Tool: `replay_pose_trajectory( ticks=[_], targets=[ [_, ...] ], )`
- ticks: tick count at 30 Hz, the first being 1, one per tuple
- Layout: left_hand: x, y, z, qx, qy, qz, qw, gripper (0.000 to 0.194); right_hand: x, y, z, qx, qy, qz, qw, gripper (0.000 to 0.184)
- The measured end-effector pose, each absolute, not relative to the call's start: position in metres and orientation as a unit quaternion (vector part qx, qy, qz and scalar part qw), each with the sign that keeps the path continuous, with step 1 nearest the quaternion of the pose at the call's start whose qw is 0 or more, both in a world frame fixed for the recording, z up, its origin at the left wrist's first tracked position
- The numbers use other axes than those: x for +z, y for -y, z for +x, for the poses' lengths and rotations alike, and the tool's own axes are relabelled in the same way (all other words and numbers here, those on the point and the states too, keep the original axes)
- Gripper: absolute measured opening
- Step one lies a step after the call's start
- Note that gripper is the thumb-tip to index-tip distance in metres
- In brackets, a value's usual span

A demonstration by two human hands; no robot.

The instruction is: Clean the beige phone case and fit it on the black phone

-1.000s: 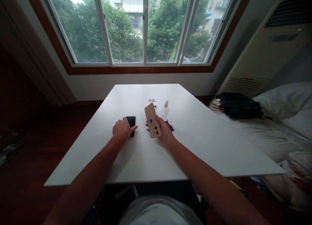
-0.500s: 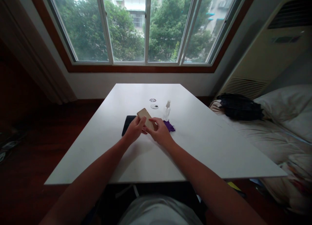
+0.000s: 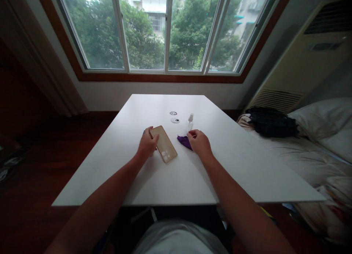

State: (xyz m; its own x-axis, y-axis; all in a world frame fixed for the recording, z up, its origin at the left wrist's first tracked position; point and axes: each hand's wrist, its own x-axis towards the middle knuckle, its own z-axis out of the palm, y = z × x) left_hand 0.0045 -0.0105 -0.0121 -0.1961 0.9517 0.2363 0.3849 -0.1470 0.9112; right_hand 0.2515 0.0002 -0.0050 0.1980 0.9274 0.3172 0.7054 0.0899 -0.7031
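A tan phone case (image 3: 164, 148) with camera cutouts lies on the white table (image 3: 176, 180). My left hand (image 3: 146, 146) grips its left edge, thumb on top. The black phone is almost wholly hidden behind that hand; only a dark sliver (image 3: 144, 131) shows. My right hand (image 3: 200, 142) rests to the right of the case, its fingers closed on a purple cloth (image 3: 183, 141). A small clear spray bottle (image 3: 189, 122) stands just beyond the cloth.
Two small round objects (image 3: 174, 117) lie on the table behind the case. A bed with a pillow (image 3: 321, 118) and a black bag (image 3: 272, 122) sits to the right, below a standing air conditioner (image 3: 308, 55). A wide window (image 3: 167, 30) spans the far wall.
My right hand let go of the tan case and moved right onto the purple cloth. My left hand left the black phone, took the case and laid it flat on the table.
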Motion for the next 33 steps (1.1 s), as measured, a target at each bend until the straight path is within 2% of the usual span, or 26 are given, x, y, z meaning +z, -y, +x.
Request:
replay_pose_trajectory(
  ticks=[3, 7, 9, 15, 17, 19, 21, 25, 28, 30, 33],
  targets=[
    [-0.015, 0.006, -0.006, 0.455, -0.614, 0.621, 0.173, 0.061, -0.012, -0.001, 0.257, 0.151, 0.646, -0.677, 0.318, 0.022],
    [-0.018, 0.000, -0.019, 0.406, -0.638, 0.642, 0.124, 0.063, -0.020, 0.006, 0.244, 0.143, 0.673, -0.661, 0.298, 0.005],
    [-0.019, -0.003, -0.023, 0.385, -0.650, 0.647, 0.106, 0.067, -0.020, 0.010, 0.238, 0.142, 0.673, -0.660, 0.302, 0.005],
    [-0.016, -0.004, -0.016, 0.335, -0.622, 0.704, 0.076, 0.081, -0.011, 0.009, 0.235, 0.144, 0.644, -0.658, 0.362, 0.020],
    [-0.013, 0.002, -0.011, 0.341, -0.583, 0.737, 0.033, 0.078, -0.010, 0.007, 0.236, 0.143, 0.623, -0.656, 0.401, 0.021],
    [-0.009, 0.011, -0.007, 0.326, -0.541, 0.776, 0.005, 0.068, -0.009, 0.007, 0.236, 0.147, 0.603, -0.648, 0.442, 0.021],
    [-0.006, 0.021, -0.003, 0.270, -0.488, 0.830, 0.016, 0.062, -0.009, 0.007, 0.235, 0.157, 0.592, -0.634, 0.472, 0.023],
    [-0.006, 0.035, 0.005, 0.154, -0.411, 0.897, 0.053, 0.074, -0.007, 0.009, 0.232, 0.174, 0.585, -0.604, 0.513, 0.025],
    [-0.008, 0.036, 0.011, 0.124, -0.399, 0.906, 0.071, 0.083, -0.006, 0.010, 0.229, 0.180, 0.580, -0.585, 0.538, 0.024],
    [-0.007, 0.037, 0.015, 0.127, -0.384, 0.911, 0.087, 0.078, -0.005, 0.011, 0.228, 0.182, 0.575, -0.568, 0.560, 0.025],
    [0.000, 0.043, 0.020, 0.141, -0.336, 0.925, 0.107, 0.045, -0.003, 0.013, 0.227, 0.188, 0.564, -0.539, 0.597, 0.026]
  ],
)
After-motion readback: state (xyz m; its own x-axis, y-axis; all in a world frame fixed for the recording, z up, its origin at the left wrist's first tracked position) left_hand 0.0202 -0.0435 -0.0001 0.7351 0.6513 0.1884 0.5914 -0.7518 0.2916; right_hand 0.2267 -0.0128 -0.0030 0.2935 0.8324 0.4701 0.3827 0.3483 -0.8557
